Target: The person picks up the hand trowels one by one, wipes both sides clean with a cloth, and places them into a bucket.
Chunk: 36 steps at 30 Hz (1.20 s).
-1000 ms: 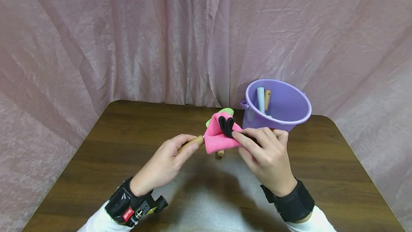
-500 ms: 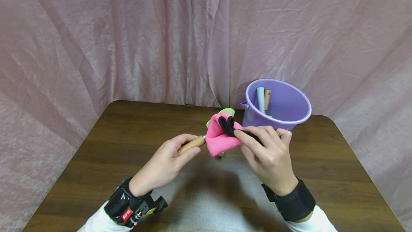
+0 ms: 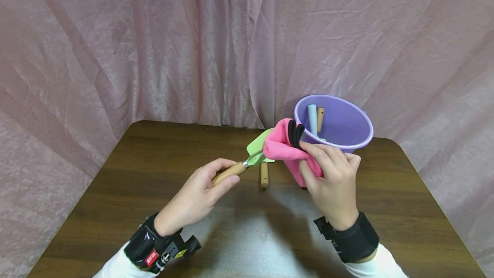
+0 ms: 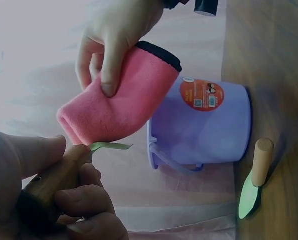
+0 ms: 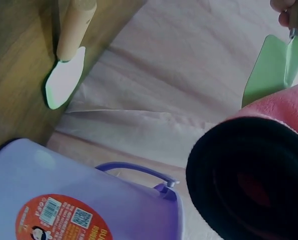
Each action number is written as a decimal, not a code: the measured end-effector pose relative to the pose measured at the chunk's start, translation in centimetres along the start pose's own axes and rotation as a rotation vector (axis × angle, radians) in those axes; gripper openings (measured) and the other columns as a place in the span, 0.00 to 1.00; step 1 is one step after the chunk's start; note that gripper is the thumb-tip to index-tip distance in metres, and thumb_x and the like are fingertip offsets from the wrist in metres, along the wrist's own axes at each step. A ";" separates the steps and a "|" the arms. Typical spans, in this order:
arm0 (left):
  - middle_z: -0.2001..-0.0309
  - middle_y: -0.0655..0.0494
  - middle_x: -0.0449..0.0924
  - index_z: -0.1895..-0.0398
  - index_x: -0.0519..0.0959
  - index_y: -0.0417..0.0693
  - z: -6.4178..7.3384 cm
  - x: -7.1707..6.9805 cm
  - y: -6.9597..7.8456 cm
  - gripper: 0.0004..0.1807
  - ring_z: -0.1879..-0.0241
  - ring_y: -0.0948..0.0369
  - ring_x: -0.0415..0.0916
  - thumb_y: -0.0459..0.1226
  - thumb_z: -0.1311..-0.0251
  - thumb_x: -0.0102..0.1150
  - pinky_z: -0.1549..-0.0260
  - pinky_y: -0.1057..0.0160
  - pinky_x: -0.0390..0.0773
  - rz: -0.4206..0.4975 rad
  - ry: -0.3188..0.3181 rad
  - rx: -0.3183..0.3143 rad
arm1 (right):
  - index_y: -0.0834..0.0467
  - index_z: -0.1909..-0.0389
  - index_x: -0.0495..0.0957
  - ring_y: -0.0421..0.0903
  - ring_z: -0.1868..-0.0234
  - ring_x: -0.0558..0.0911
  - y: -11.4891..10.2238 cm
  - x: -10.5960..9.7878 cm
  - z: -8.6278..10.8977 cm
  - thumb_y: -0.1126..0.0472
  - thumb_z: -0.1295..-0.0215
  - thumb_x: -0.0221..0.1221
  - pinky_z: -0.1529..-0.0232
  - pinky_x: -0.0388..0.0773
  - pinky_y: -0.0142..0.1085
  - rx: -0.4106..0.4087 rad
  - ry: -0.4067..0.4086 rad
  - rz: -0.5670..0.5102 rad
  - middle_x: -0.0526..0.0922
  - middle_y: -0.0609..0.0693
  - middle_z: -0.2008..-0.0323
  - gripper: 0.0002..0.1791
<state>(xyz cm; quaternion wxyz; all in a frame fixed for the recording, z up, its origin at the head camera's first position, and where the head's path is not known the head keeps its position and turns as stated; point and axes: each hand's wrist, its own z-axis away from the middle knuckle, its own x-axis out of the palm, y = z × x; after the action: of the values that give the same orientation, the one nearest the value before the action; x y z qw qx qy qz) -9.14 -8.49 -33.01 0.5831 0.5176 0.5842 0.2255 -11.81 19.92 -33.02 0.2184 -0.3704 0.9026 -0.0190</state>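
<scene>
My left hand [image 3: 193, 198] grips the wooden handle of a garden trowel [image 3: 252, 158], its light green blade angled up and to the right. My right hand [image 3: 333, 183] pinches a folded pink cloth [image 3: 279, 145] with black trim. In the head view the cloth covers the blade's far right edge; whether they touch, I cannot tell. The right wrist view shows the cloth's dark, rolled opening [image 5: 249, 175]. Below the held trowel, a second small wooden-handled tool [image 3: 264, 175] with a green blade lies on the table, its blade partly hidden.
A purple bucket [image 3: 347, 119] stands at the table's back right, behind the cloth. Inside it lean a light blue handle [image 3: 312, 119] and a wooden handle [image 3: 320, 119]. The brown table [image 3: 173, 149] meets a pink curtain [image 3: 200, 55] at its back edge.
The cloth has moved right and slightly up with my right hand, uncovering most of the held trowel's blade and the tool on the table. My left hand has barely moved.
</scene>
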 end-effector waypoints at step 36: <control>0.60 0.59 0.75 0.48 0.81 0.55 0.0 -0.1 -0.1 0.14 0.61 0.60 0.71 0.49 0.30 0.56 0.61 0.60 0.72 -0.033 0.070 0.030 | 0.55 0.57 0.88 0.50 0.67 0.79 -1.4 0.1 -0.6 0.64 0.49 0.68 0.64 0.55 0.53 -0.180 0.019 -0.031 0.84 0.51 0.66 0.16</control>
<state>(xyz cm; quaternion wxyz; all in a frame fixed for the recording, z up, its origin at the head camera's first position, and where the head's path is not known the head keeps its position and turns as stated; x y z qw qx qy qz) -9.17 -8.63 -33.10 0.5581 0.5083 0.6160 0.2252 -11.17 18.79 -32.25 0.1751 -0.4022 0.8970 0.0553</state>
